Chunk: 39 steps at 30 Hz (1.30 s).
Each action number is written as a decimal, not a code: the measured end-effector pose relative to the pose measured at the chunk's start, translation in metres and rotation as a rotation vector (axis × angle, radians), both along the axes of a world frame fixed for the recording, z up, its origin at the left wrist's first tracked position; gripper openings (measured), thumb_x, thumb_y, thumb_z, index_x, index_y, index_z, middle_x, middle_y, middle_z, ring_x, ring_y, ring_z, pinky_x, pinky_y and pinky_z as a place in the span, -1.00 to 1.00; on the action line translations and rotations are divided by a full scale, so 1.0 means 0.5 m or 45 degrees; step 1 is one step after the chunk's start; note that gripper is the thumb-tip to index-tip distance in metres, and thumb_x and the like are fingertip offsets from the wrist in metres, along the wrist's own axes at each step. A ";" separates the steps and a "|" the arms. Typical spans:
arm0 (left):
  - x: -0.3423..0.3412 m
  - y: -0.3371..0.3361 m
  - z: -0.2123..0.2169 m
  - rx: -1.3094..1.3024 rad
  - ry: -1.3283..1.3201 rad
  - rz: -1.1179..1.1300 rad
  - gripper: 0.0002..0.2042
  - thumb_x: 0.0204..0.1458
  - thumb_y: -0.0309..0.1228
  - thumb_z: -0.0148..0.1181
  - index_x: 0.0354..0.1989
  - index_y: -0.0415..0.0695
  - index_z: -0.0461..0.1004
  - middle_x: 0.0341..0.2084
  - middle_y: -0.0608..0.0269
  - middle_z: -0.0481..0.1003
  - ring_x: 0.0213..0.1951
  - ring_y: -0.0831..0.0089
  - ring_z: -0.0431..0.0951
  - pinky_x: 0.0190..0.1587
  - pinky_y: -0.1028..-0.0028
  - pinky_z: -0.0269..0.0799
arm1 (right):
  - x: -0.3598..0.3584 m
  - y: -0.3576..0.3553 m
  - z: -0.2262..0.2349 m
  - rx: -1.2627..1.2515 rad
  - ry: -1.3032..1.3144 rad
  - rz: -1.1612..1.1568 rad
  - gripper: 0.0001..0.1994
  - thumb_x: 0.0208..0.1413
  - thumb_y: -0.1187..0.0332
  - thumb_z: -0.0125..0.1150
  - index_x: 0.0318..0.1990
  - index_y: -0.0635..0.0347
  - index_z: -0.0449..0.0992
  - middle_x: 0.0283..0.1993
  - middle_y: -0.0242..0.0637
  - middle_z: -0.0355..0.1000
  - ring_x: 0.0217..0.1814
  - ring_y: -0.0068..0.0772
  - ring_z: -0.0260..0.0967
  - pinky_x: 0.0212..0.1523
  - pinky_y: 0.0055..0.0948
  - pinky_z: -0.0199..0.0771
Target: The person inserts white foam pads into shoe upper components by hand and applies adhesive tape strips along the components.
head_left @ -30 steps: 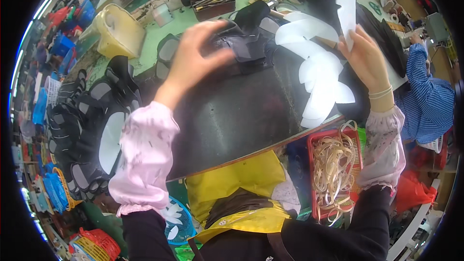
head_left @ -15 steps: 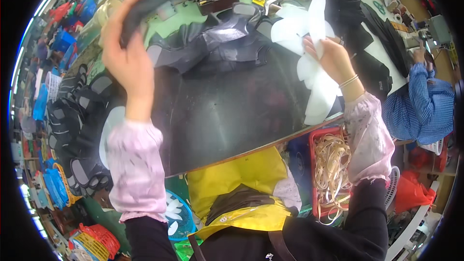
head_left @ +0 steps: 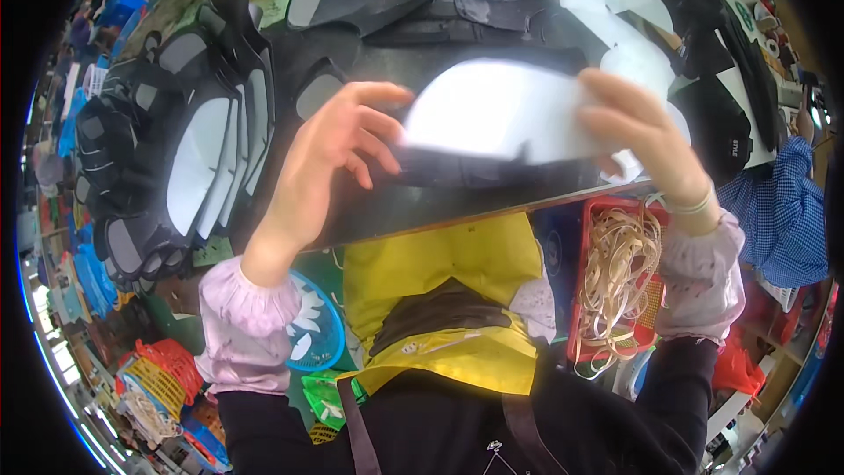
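A white curved flat piece (head_left: pixel 492 110), smeared by motion, is held above the dark work board. My right hand (head_left: pixel 637 123) grips its right end, the fingers on top. My left hand (head_left: pixel 338 145) is beside its left end, fingers apart and slightly bent; whether a fingertip touches the edge I cannot tell. Under the white piece a black piece (head_left: pixel 466 171) lies on the board, mostly covered. Behind my left hand lies a black piece with a grey patch (head_left: pixel 321 92). More white curved pieces (head_left: pixel 629 57) lie overlapped beyond my right hand.
Left of the board (head_left: pixel 369 211) black pieces (head_left: pixel 132 141) and white-faced ones (head_left: pixel 198 167) stand in rows. Black pieces (head_left: pixel 440 0) are heaped at the back. Below the front edge are a red basket of pale strips (head_left: pixel 615 273) and a blue basket (head_left: pixel 330 325). A person in blue checks (head_left: pixel 782 211) sits right.
My right hand has brought a white piece from the pile leftward over the board. My left hand has come down from the upper left and no longer holds the black piece.
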<state>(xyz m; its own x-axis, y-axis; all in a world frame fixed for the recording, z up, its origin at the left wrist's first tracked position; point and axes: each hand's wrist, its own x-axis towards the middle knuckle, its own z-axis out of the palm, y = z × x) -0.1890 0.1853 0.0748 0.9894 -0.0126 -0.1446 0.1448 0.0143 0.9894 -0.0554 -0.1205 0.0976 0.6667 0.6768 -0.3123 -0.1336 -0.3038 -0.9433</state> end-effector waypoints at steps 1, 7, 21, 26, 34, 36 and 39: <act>0.011 -0.004 0.004 0.080 0.025 -0.065 -0.60 0.32 -0.09 -0.06 -0.04 -0.21 0.49 -0.39 0.24 0.57 -0.47 0.59 0.56 -0.47 0.65 0.31 | -0.011 0.018 -0.001 -0.056 0.009 0.078 -0.63 0.29 0.26 0.16 0.07 0.41 0.40 -0.43 -0.39 0.42 -0.56 -0.65 0.33 -0.59 -0.63 0.30; 0.012 0.022 0.008 0.312 0.235 -0.051 -0.77 0.26 -0.26 0.16 -0.37 -0.13 0.54 -0.66 0.42 0.50 -0.63 0.69 0.49 -0.63 0.71 0.16 | -0.028 0.064 -0.026 -0.157 -0.041 0.023 -0.70 0.31 0.20 0.18 -0.14 0.34 0.48 -0.52 -0.36 0.46 -0.64 -0.67 0.42 -0.64 -0.67 0.34; 0.009 0.037 -0.041 0.952 0.241 -0.203 -0.77 0.14 -0.29 0.28 -0.42 -0.20 0.57 -0.70 0.27 0.47 -0.71 0.54 0.43 -0.61 0.52 0.23 | -0.023 0.102 -0.064 -0.586 -0.123 0.274 -0.73 0.20 0.23 0.28 -0.37 0.28 0.52 -0.60 -0.27 0.50 -0.69 -0.48 0.44 -0.61 -0.53 0.40; 0.003 0.033 -0.019 1.672 -0.176 -0.243 -0.88 -0.07 -0.36 0.33 -0.40 -0.08 0.56 -0.68 0.23 0.38 -0.63 0.27 0.40 -0.52 0.29 0.28 | -0.039 0.104 -0.071 -0.863 -1.056 0.435 -0.79 0.00 0.28 0.41 -0.32 0.13 0.51 -0.49 -0.28 0.49 -0.45 -0.17 0.50 -0.42 -0.34 0.48; 0.007 -0.049 -0.066 1.141 -0.809 -0.334 -0.39 -0.20 -0.63 0.26 0.17 -0.09 0.41 0.15 0.08 0.40 0.23 0.05 0.39 0.28 0.11 0.30 | -0.062 0.105 -0.124 -0.026 -1.596 0.405 -0.56 -0.13 0.38 0.39 -0.03 0.14 0.46 0.07 -0.29 0.45 0.08 -0.14 0.42 0.07 -0.22 0.42; 0.022 -0.046 -0.080 1.096 -0.801 -0.072 -0.42 -0.19 -0.65 0.26 0.14 -0.12 0.41 0.05 0.08 0.47 0.10 0.05 0.51 0.11 0.25 0.47 | -0.061 0.120 -0.117 0.005 -1.640 0.386 -0.50 -0.13 0.38 0.39 0.05 0.15 0.43 0.16 -0.23 0.40 0.13 -0.09 0.39 0.08 -0.20 0.42; 0.041 -0.062 -0.079 1.073 -0.873 0.041 -0.49 -0.18 -0.65 0.28 0.06 -0.17 0.43 -0.07 0.05 0.52 -0.05 0.04 0.57 -0.05 0.31 0.52 | -0.081 0.146 -0.090 -0.038 -1.570 0.218 -0.43 -0.19 0.45 0.37 0.10 0.20 0.41 0.14 -0.12 0.38 0.09 -0.04 0.40 0.02 -0.20 0.45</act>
<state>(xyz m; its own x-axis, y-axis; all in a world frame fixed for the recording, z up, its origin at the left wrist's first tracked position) -0.1682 0.1543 0.0355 0.8608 -0.1407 0.4891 -0.4307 -0.7133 0.5529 -0.0956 -0.0473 0.0526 0.4300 0.7874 0.4417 0.8790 -0.2534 -0.4040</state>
